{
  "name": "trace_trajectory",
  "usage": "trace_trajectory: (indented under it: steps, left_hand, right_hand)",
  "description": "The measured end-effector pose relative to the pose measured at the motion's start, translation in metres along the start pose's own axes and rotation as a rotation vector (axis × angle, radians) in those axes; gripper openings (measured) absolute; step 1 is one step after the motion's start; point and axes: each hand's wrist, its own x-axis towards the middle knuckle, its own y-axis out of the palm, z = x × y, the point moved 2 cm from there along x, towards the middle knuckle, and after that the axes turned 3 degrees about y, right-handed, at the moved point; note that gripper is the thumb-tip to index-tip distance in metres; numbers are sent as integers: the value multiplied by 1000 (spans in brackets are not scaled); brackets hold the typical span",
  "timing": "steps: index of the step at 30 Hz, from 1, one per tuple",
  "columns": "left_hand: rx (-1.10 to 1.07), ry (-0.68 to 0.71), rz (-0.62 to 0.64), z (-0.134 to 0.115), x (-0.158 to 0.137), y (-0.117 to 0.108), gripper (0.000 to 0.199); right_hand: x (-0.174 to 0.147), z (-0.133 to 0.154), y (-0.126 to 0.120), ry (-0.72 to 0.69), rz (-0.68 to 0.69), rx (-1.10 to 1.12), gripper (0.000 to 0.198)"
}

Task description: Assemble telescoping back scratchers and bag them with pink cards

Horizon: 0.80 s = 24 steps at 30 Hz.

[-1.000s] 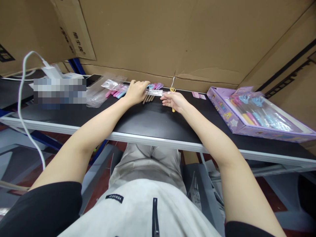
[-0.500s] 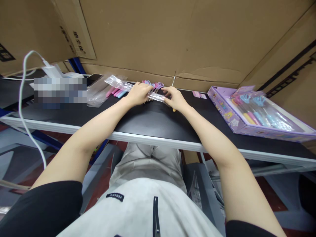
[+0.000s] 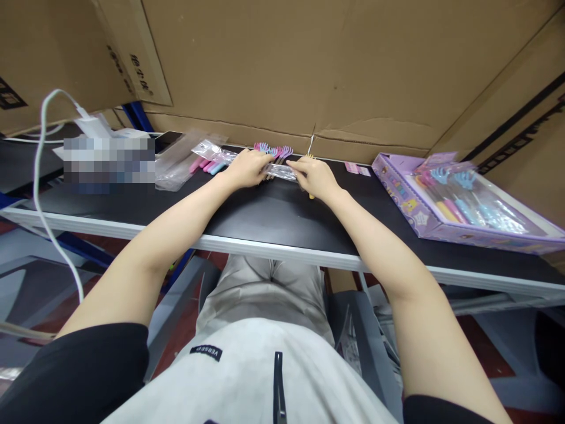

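A long clear plastic sleeve (image 3: pixel 281 172) stretches across both hands, its loose end lying out to the left. My left hand (image 3: pixel 248 168) is closed round the middle of it, palm down. With thumb and fingers together, my right hand (image 3: pixel 318 176) pinches the sleeve's right end. Behind the hands lie several back scratchers with pink, blue and purple claw heads (image 3: pixel 282 151); their shafts are partly covered. Under the right hand a yellow handle end (image 3: pixel 311 196) peeks out, mostly hidden. Left of my left hand are pink and blue handles (image 3: pixel 216 168).
A purple display box (image 3: pixel 406 206) holding several bagged back scratchers stands on the right of the black table (image 3: pixel 273 218). Small pink cards (image 3: pixel 356 169) lie near the cardboard wall (image 3: pixel 265 70). More clear sleeves (image 3: pixel 174 168) and a white cable (image 3: pixel 39 159) are at left.
My right hand's fingers have closed together on the sleeve's right end and moved slightly left. My left hand has barely moved.
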Motion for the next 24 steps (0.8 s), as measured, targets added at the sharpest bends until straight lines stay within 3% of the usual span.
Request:
trace_trajectory:
  steps: [9,15,19,24]
  left_hand:
    - [-102,-153,15,43,-9,-10,55]
    - [-104,-222,106,66,-14,-11,60]
    - [-58,-167,131,52,-15,-18,68]
    - [-96,-74,50,16,-9,-21,63]
  right_hand:
    - [0,0,-6,22,-68,47,45]
    - [0,-4,-3,14,-79,67,45]
    - [0,-5,-2,4,-84,60,45]
    - [0,0,-3,2,-86,48,47]
